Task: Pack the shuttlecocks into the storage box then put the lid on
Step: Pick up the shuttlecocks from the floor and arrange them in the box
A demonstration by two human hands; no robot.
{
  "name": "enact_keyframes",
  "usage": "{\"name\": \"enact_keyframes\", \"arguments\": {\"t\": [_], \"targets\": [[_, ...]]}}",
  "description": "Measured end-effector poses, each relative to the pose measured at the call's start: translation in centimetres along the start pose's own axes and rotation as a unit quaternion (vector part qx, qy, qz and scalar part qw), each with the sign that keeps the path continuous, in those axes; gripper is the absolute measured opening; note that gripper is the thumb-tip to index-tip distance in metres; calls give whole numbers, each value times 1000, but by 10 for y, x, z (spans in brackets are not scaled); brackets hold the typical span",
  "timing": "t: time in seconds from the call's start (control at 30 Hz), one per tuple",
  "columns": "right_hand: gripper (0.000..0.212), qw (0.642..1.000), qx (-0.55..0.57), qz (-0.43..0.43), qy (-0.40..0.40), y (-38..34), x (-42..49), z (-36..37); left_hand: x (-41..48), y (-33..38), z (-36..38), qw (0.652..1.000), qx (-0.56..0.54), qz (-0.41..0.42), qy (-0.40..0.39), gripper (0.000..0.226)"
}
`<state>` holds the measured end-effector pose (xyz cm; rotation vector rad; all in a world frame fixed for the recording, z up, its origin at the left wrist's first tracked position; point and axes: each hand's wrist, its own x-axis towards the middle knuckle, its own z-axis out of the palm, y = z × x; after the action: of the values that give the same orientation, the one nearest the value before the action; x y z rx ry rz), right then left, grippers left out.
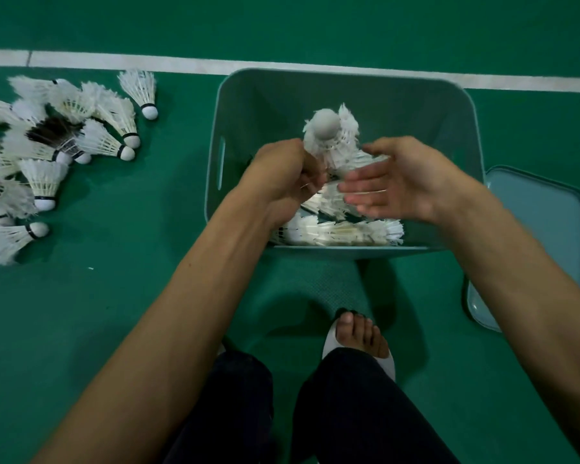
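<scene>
Currently: packing step, partly done. Storage box (275, 98) stands open on the green floor (148, 296), centre-far. Lid (543, 222) lies flat on the floor just right of it, not yet fitted.

Left grip (282, 175): fingers curled round the feather end of a held shuttlecock bunch (329, 135), cork end up, over the box interior. Count in the bunch can't be read (motion blur).

Right grip (392, 182): fingers straight and spread, nothing held, palm turned toward the bunch from the right. Contact w/ feathers can't be told.

Packed shuttlecocks (342, 229) lie on their sides along the near wall. Far half of the box appears unfilled.

Loose pile (64, 135) remains on the floor well left of the box, approx. a dozen or more.

Notes for doing the step well (judgement):
- Bunch to be lowered, not dropped; feathers crush easily.
- Bunch to be laid on its side, parallel w/ the row already in, so the far space is used.
- Open right palm best used as a guide/stop while the left grip is released.
- Fill level to be kept below the rim, else the lid won't seat.
- Lid to be left until the pile is cleared.
</scene>
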<state>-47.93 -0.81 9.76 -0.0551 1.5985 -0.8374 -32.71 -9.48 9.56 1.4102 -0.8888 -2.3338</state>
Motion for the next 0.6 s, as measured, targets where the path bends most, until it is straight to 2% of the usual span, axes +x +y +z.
{"name": "enact_keyframes", "arguments": {"t": [0.07,0.1,0.17,0.23,0.37,0.43,0.53,0.6], "targets": [[40,995,53,25,-86,1,-7,-3,2,-3,7,1000,12,-11,-8,38],[34,992,79,20,-98,0,-7,-3,3,-5,9,1000,15,-16,-5,39],[16,992,96,5,-88,1,-7,-1,5,-6,13,1000,-7,-22,8,40],[8,991,106,-9,-75,2,-4,0,6,-3,14,999,-32,-21,30,39],[31,991,101,-49,-71,-4,-3,-8,7,-1,13,998,-37,-42,44,40],[28,993,43,-90,-70,-6,-2,-7,9,-1,15,997,-35,-57,47,39],[20,990,23,-137,-15,-10,7,-4,11,-2,15,995,-24,-81,57,32],[20,987,35,-145,63,-16,14,-4,15,-6,10,991,72,-78,82,37]]}}
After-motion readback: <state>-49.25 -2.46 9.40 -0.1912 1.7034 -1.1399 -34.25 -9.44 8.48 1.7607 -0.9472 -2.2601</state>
